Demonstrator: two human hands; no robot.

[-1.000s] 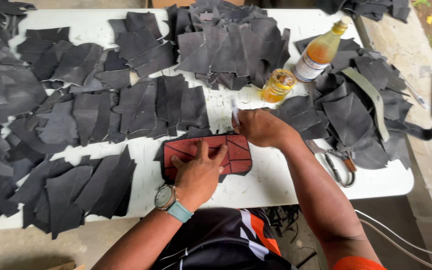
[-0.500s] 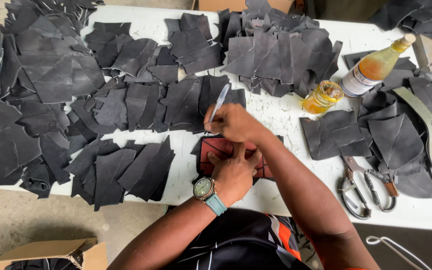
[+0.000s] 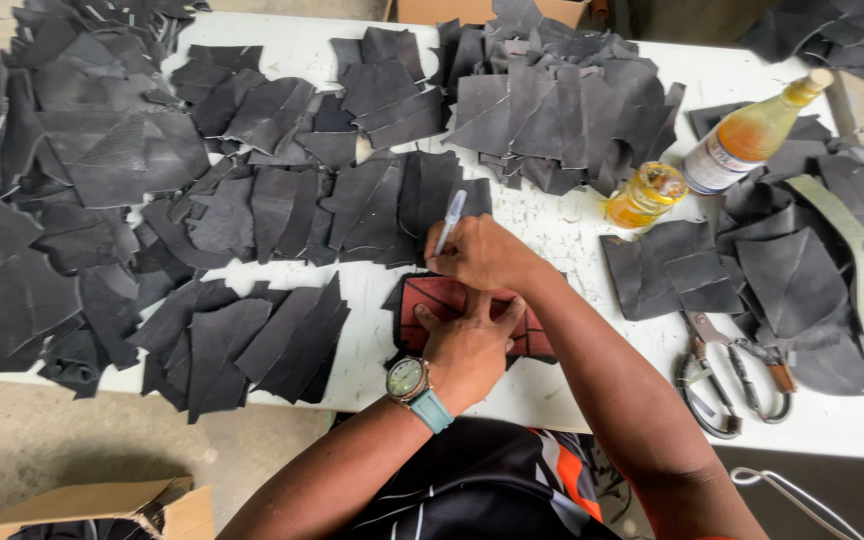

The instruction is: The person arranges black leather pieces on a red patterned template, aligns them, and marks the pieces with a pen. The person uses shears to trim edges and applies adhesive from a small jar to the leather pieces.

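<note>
My left hand (image 3: 467, 340), with a wristwatch on a teal strap, presses flat on a dark red pattern piece (image 3: 422, 298) that lies over a black leather piece near the front edge of the white table (image 3: 552, 225). My right hand (image 3: 482, 255) grips a silver pen (image 3: 449, 220) and holds its tip at the upper left edge of the red pattern. My right forearm crosses over the right part of the pattern and hides it.
Many black leather cut pieces (image 3: 282, 205) cover the table's left, back and right. A small jar of yellow liquid (image 3: 645, 194) and a tilted bottle of orange liquid (image 3: 747, 135) stand to the right. Scissors (image 3: 722, 365) lie at front right. A cardboard box (image 3: 142, 505) sits on the floor.
The view has shifted left and closer. My right hand with the pen moved from the pattern's upper right edge to its upper left edge. My left hand stays pressed on the pattern.
</note>
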